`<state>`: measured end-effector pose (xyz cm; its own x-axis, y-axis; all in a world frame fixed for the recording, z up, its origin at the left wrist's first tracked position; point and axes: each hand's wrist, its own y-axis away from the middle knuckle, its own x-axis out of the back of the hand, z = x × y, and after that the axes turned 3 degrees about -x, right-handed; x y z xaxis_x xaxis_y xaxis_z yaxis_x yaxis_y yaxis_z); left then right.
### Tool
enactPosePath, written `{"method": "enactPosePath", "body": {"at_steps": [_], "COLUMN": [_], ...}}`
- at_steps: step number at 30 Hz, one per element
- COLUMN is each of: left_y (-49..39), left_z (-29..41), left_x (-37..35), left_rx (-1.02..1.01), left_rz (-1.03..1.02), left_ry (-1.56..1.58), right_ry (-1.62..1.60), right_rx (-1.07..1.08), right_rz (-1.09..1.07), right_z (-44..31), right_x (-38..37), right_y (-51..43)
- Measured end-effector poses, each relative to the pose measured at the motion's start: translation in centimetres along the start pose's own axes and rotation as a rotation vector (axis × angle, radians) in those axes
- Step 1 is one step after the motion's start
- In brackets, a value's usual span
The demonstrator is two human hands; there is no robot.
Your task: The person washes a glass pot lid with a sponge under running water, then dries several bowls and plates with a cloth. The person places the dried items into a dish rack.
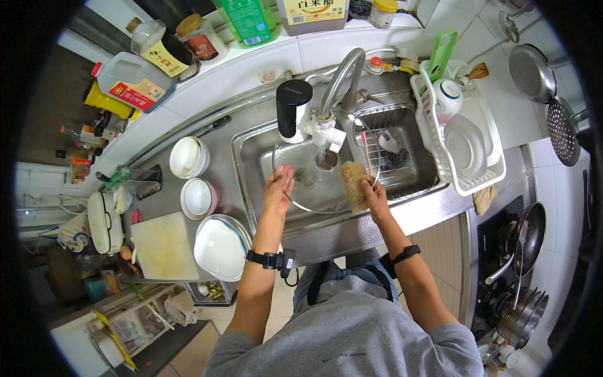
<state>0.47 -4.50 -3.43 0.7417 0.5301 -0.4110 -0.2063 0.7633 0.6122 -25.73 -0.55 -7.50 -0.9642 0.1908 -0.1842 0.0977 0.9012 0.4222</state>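
Over the left sink basin [249, 165] I hold a clear round glass piece [320, 200], a lid or a shallow bowl; I cannot tell which. My left hand [279, 186] grips its left rim. My right hand [375, 191] has hold of the right rim together with a tan loofah scrubber [353, 181], which lies against the glass. Above the glass, the curved metal faucet [340, 75] carries a white-and-black water filter [294, 110]. A thin stream of water [321, 154] falls from its outlet.
Left of the sink stand stacked bowls [189, 158], more bowls [198, 197], stacked white dishes [221, 247] and a cutting board [165, 247]. A wire rack [410, 176] sits in the right basin. Beyond it are a white dish rack [454, 172] and a stove [499, 231]. Bottles [136, 92] line the ledge.
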Motion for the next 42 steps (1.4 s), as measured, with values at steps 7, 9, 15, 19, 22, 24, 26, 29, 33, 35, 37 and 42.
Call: {"method": "enactPosePath", "body": {"at_steps": [7, 9, 15, 19, 22, 24, 26, 29, 33, 35, 37, 42], "left_y": [3.0, 3.9, 7.1, 7.5, 7.1, 6.7, 6.1, 4.5, 2.9, 2.5, 2.1, 1.4], "left_z": [-0.3, -0.8, -1.4, -1.7, -1.4, -1.1, -0.8, -0.6, -0.3, -0.1, 0.0, -0.6], "left_x": [0.7, 0.6, -1.0, -2.4, -3.1, -3.2, -3.1, -2.8, -2.2, -2.1, -2.4, -3.5], "left_rx": [-0.531, -0.818, -0.969, -1.021, -0.968, -0.889, -0.651, -0.496, -0.376, -0.221, -0.151, -0.046], "left_rz": [-0.053, -0.029, -0.655, -0.692, -0.687, -0.65, -0.565, -0.492, -0.494, -0.466, -0.421, -0.25], "left_ry": [-0.636, -1.166, -1.691, -1.608, -1.556, -1.548, -1.514, -1.272, -0.766, -0.597, -0.549, -0.454], "right_ry": [-0.225, -0.214, -0.071, -0.023, 0.046, 0.078, 0.136, 0.184, 0.358, 0.31, 0.276, 0.718], "right_rx": [-0.316, -0.373, -0.351, -0.428, -0.499, -0.473, -0.417, -0.339, -0.118, 0.068, 0.263, 0.778], "right_rz": [-0.091, -0.078, -0.089, -0.133, -0.151, -0.188, -0.236, -0.335, -0.284, -0.178, -0.012, -0.087], "right_z": [-1.6, -2.2, -3.2, -4.6, -6.6, -7.8, -8.4, -8.1, -6.6, -5.8, -5.4, -5.5], "right_x": [-0.9, -0.9, -1.2, -1.8, -2.7, -3.5, -4.3, -4.7, -4.2, -4.3, -5.2, -8.7], "right_y": [-0.4, -0.8, -2.0, -2.7, -3.1, -3.2, -3.2, -3.6, -3.5, -2.8, -1.9, 0.4]}}
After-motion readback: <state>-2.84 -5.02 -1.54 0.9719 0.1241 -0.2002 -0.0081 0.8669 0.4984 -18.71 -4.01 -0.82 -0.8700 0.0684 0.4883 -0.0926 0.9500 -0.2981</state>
